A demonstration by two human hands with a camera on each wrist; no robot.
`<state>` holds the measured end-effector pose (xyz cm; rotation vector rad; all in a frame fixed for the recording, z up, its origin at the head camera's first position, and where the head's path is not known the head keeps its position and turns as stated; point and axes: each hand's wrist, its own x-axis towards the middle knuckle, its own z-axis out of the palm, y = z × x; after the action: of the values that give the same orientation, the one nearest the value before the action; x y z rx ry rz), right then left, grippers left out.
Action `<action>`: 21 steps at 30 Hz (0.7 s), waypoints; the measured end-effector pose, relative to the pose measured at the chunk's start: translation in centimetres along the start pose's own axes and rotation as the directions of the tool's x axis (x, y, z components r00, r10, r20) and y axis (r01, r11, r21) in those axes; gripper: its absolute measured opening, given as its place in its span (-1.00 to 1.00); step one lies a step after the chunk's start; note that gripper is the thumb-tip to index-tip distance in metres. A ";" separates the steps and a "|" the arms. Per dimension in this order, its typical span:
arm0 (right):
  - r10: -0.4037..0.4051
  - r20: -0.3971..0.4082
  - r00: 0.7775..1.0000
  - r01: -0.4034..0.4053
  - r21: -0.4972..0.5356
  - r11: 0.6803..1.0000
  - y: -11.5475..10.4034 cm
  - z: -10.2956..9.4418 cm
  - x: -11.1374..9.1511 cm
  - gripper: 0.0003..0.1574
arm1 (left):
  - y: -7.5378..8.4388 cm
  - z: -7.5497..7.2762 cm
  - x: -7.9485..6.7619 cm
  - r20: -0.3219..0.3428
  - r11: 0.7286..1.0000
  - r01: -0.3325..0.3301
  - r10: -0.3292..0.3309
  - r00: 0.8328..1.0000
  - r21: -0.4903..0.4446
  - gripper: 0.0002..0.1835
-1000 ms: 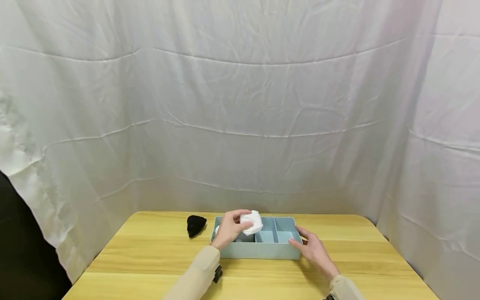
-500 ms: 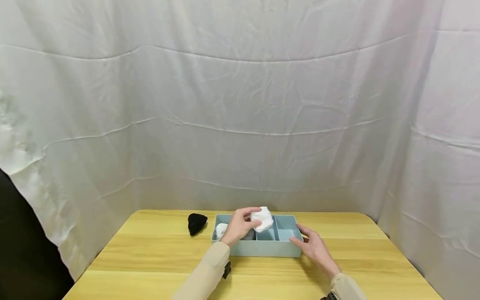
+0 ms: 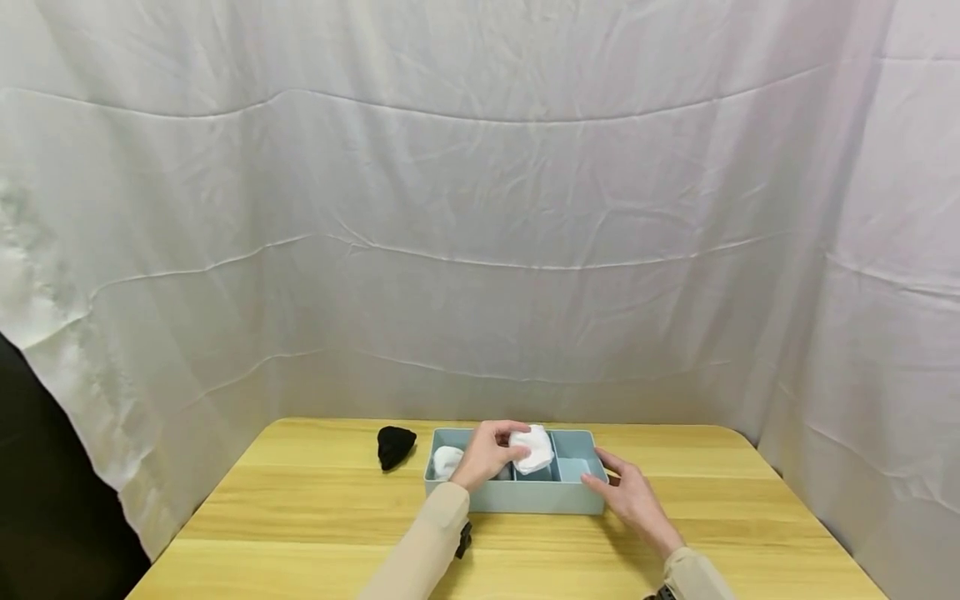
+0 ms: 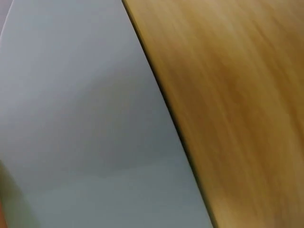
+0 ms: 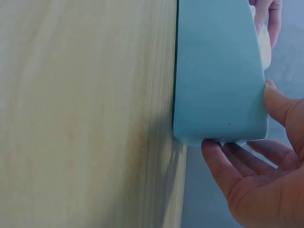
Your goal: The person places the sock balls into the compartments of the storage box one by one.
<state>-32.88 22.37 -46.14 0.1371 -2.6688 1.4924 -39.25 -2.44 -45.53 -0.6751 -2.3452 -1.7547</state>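
A white cloth bundle (image 3: 534, 450) is pinched between the thumb and fingers of the left hand (image 3: 489, 455), over the third compartment from the left of a pale blue divided box (image 3: 536, 498). The right hand (image 3: 630, 498) grips the box's right end, thumb at the front rim, fingers against the end wall. The step in hand looks like setting the bundle into that compartment; the next move seems to call for lowering it between the dividers, then loosening the fingers while the right hand steadies the box. Whether the bundle touches a divider is hard to tell — the left wrist camera shows mainly box wall and wood. The rightmost compartment's bare floor shows, giving room on that side. Another white bundle (image 3: 447, 462) sits in the leftmost compartment, a partly hidden grey one (image 3: 504, 473) beside it. Left of the box, well inside the wooden table's (image 3: 300, 508) edges, lies a black bundle (image 3: 395, 447).
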 end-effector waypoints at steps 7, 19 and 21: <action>-0.008 0.003 1.000 0.008 0.005 1.000 0.1 0.1 0.0 -0.15 | -0.2 0.2 0.0 -0.002 1.000 -0.010 0.010 1.000 0.018 -0.68; -0.002 -0.008 1.000 0.002 -0.014 1.000 0.1 0.1 -0.1 -0.14 | -0.6 0.2 -0.1 0.038 0.995 -0.034 0.031 0.999 0.090 -0.72; 0.000 -0.008 1.000 0.000 -0.013 1.000 0.0 0.0 -0.1 -0.12 | -0.5 0.2 -0.1 0.051 0.996 -0.028 0.024 0.998 0.081 -0.69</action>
<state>-32.79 22.36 -46.20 0.1302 -2.6714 1.4723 -39.32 -2.43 -46.07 -0.7420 -2.4145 -1.6393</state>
